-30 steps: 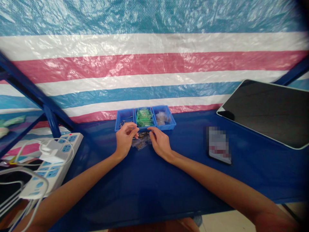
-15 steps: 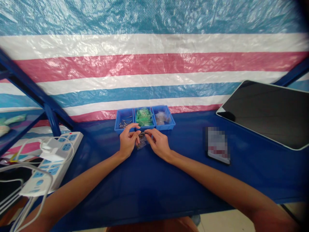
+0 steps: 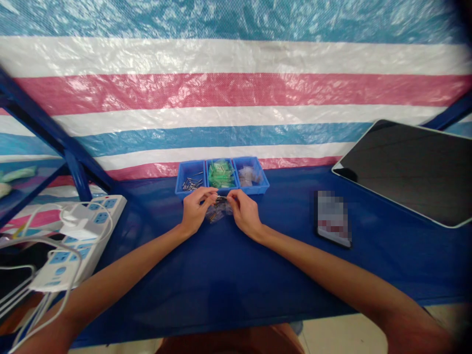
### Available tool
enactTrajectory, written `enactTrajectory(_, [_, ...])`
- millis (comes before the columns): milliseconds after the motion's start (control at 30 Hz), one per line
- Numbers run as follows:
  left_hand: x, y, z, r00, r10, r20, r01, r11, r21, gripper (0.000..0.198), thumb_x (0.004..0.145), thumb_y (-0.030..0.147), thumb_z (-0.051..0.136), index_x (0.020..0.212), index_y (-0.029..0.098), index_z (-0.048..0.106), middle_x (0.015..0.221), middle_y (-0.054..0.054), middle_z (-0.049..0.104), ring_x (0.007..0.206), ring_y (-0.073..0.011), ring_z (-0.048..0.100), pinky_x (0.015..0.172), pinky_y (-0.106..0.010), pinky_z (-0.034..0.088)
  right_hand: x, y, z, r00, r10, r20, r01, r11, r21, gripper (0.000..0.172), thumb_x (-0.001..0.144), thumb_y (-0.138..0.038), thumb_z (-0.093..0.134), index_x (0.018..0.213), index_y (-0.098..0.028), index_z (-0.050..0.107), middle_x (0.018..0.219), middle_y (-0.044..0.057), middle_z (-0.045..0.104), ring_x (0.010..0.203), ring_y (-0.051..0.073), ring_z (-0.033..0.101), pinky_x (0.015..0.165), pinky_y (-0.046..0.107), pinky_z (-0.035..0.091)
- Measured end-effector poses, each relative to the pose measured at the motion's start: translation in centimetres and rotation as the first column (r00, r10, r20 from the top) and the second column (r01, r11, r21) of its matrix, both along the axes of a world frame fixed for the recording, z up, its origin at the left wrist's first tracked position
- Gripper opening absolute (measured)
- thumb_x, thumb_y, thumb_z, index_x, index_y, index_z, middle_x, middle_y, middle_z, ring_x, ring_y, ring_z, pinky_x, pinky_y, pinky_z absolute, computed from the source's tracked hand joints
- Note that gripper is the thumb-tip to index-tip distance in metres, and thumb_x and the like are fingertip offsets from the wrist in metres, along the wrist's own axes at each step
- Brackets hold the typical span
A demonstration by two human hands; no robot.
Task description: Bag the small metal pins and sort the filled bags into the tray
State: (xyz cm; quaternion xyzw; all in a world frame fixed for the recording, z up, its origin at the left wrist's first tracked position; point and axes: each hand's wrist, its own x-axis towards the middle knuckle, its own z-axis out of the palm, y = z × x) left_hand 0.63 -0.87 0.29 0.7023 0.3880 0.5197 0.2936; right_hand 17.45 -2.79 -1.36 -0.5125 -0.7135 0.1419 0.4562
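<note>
My left hand and my right hand meet just in front of three joined small blue bins. Both hands pinch a small clear plastic bag holding thin dark metal pins, each gripping one side near its top edge. The left bin holds loose metal pins, the middle bin green parts in plastic, the right bin a clear bag of pale parts.
A phone lies on the blue table to the right, with a dark tablet leaning at the far right. White power strips with cables sit at the left. A striped tarp backs the table.
Both hands have drawn closer together on the bag, and the left bin's pins show now that the left hand has shifted off it. The view has tilted slightly.
</note>
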Motion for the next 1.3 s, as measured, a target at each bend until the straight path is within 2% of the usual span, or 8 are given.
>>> enactTrajectory(133, [-0.5,0.4,0.4,0.985,0.014,-0.170,-0.007,0.999,0.043,0.020,0.083,0.036,0.060,0.089,0.019,0.069,0.078,-0.002,0.069,0.063,-0.0122,0.063,0.067,-0.024,0.051,0.0,0.1,0.1,1.000,-0.007,-0.006,0.006,1.000,-0.008,0.020,0.094,-0.030,0.040,0.092,-0.020,0.057,0.084,0.001,0.064,0.075,0.015,0.059,0.069,0.025,0.042])
enactTrajectory(267, [-0.8,0.7,1.0,0.964,0.070,-0.258,-0.040,0.992,0.120,0.021,0.084,0.035,0.059,0.080,0.018,0.070,0.069,0.000,0.068,0.062,-0.0123,0.062,0.066,-0.024,0.047,0.2,0.5,1.2,1.000,-0.006,0.028,0.005,1.000,0.010,0.021,0.094,-0.032,0.041,0.092,-0.020,0.058,0.085,0.002,0.064,0.075,0.016,0.059,0.069,0.026,0.042])
enactTrajectory(433, [-0.9,0.4,0.8,0.958,0.133,-0.255,-0.096,0.984,0.151,0.028,0.087,0.037,0.054,0.072,0.016,0.067,0.063,0.000,0.064,0.059,-0.0115,0.058,0.063,-0.023,0.044,-0.1,0.8,2.2,0.999,0.002,0.052,-0.004,0.999,0.040,0.020,0.093,-0.034,0.044,0.092,-0.020,0.059,0.085,0.003,0.064,0.073,0.016,0.058,0.068,0.026,0.043])
enactTrajectory(667, [-0.8,0.3,0.2,0.957,0.123,-0.262,-0.082,0.983,0.162,0.029,0.088,0.036,0.052,0.072,0.016,0.066,0.066,-0.001,0.064,0.063,-0.0119,0.057,0.065,-0.024,0.044,-0.3,0.3,0.8,0.999,0.047,0.006,-0.047,0.998,0.038,0.023,0.094,-0.033,0.039,0.092,-0.020,0.059,0.088,0.004,0.064,0.075,0.016,0.059,0.072,0.026,0.044])
enactTrajectory(800, [-0.6,0.2,0.2,0.955,0.130,-0.265,-0.080,0.979,0.190,0.024,0.088,0.035,0.053,0.080,0.017,0.066,0.077,-0.002,0.066,0.069,-0.0125,0.059,0.070,-0.024,0.045,-0.1,0.5,0.2,1.000,0.027,0.004,-0.027,0.999,0.030,0.024,0.095,-0.033,0.037,0.094,-0.020,0.058,0.088,0.004,0.064,0.077,0.016,0.059,0.072,0.026,0.043])
enactTrajectory(1067, [-0.5,0.1,0.0,0.954,0.147,-0.262,-0.089,0.971,0.222,0.022,0.088,0.034,0.054,0.080,0.017,0.065,0.076,-0.002,0.065,0.068,-0.0117,0.058,0.068,-0.023,0.045,0.3,0.1,0.5,1.000,0.022,0.022,-0.023,0.999,0.036,0.026,0.095,-0.032,0.036,0.092,-0.020,0.058,0.086,0.004,0.064,0.077,0.016,0.058,0.072,0.026,0.043])
enactTrajectory(1300, [-0.6,0.0,0.2,0.943,0.177,-0.281,-0.119,0.970,0.210,0.023,0.089,0.034,0.052,0.079,0.017,0.064,0.073,-0.001,0.063,0.063,-0.0107,0.055,0.064,-0.022,0.043,0.3,0.0,0.5,0.994,0.084,0.070,-0.087,0.995,0.046,0.022,0.094,-0.031,0.040,0.092,-0.020,0.059,0.088,0.004,0.064,0.079,0.016,0.059,0.074,0.026,0.043])
